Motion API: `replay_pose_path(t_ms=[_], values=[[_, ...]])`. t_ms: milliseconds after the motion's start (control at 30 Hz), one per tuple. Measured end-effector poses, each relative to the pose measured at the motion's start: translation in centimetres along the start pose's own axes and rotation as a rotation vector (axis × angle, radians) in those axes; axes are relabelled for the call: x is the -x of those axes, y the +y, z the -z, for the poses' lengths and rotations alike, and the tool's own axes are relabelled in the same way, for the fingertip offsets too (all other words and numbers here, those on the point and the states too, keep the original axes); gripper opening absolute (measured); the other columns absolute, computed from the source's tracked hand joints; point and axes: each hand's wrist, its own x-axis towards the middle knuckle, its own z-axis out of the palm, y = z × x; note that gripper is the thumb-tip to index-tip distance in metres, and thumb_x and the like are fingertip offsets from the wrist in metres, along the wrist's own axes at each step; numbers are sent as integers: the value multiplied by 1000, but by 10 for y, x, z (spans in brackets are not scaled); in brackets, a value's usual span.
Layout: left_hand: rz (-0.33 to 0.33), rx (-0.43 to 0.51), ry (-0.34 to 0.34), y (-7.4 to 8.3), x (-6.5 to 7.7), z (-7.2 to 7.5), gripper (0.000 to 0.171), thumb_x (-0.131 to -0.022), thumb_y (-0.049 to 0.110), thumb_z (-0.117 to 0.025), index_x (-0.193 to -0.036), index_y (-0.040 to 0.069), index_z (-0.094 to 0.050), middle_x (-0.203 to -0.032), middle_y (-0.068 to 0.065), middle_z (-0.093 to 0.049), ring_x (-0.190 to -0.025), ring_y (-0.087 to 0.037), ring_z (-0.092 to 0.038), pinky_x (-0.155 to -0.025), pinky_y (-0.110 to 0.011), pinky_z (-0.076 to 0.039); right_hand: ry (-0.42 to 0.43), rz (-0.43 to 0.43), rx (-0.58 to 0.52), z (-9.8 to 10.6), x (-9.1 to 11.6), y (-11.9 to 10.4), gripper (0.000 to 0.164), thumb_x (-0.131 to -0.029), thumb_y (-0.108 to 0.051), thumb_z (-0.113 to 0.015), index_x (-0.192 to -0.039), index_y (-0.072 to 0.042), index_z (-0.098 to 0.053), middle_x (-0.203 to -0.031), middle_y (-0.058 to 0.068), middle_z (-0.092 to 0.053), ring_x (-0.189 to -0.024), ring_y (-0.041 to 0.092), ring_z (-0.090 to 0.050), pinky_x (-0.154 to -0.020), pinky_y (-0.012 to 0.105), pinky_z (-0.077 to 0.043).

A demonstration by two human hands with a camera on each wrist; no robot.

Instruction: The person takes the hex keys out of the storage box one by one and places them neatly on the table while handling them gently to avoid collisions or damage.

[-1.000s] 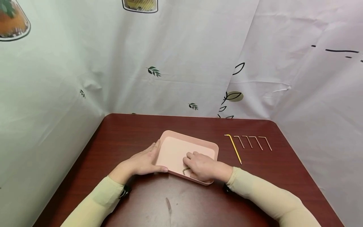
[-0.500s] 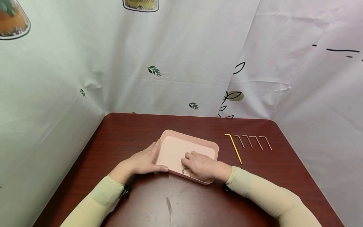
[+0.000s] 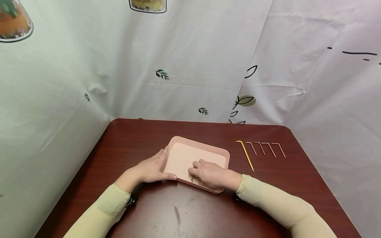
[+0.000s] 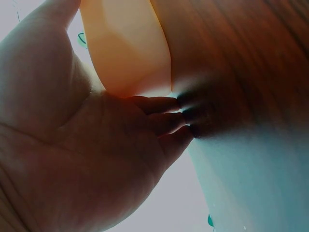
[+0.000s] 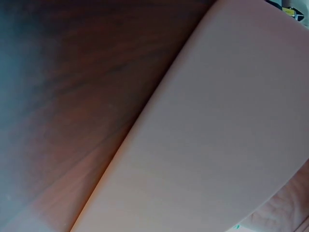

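A pale pink tray (image 3: 184,155) lies slightly turned on the dark red table. My left hand (image 3: 150,168) braces its left corner in the head view, fingers straight along the side and thumb at the near rim. In the left wrist view that hand (image 4: 96,140) meets the tray wall (image 4: 130,48). My right hand (image 3: 209,174) reaches inside the tray near its front right, fingers bent downward. The short end of an L-shaped hex key (image 3: 194,178) shows by its fingers; the rest is hidden under the hand. I cannot tell whether the fingers pinch it.
Right of the tray lies a yellow hex key (image 3: 246,157), longer than the rest. Several plain hex keys (image 3: 269,149) stand in a row beyond it. White patterned cloth (image 3: 184,66) hangs around the table's back and sides.
My right hand has slid slightly left inside the tray, its fingers coming over more of the hex key. The left hand and the tray have stayed put.
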Motion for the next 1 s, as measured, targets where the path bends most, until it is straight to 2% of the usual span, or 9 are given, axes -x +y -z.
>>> replay_pose_path(t_ms=[333,533,1000], values=[[6,-16,5,0,3,0,137,-93,80,-73,-174,-10,-7,-182,-28,-14,-167,-47,-23,-128,-59,-36,-10,-11,4,1,-1,-2,18,-100,-22,-80,-103,-22,-63,-95,-3,-58,-86,21,-62,-73,32,-55],[1,-5,7,0,3,1,135,-94,76,-75,-174,-10,-8,-182,-28,-14,-167,-48,-22,-128,-59,-35,-6,-11,-17,2,-2,-3,19,-100,-18,-79,-100,-21,-61,-91,-3,-57,-84,21,-63,-71,33,-55],[3,1,4,0,3,0,135,-94,77,-74,-174,-10,-8,-182,-28,-14,-167,-46,-22,-128,-58,-35,-17,-11,-35,3,-4,-4,18,-101,-15,-76,-97,-19,-59,-88,-3,-57,-79,22,-61,-71,33,-53]])
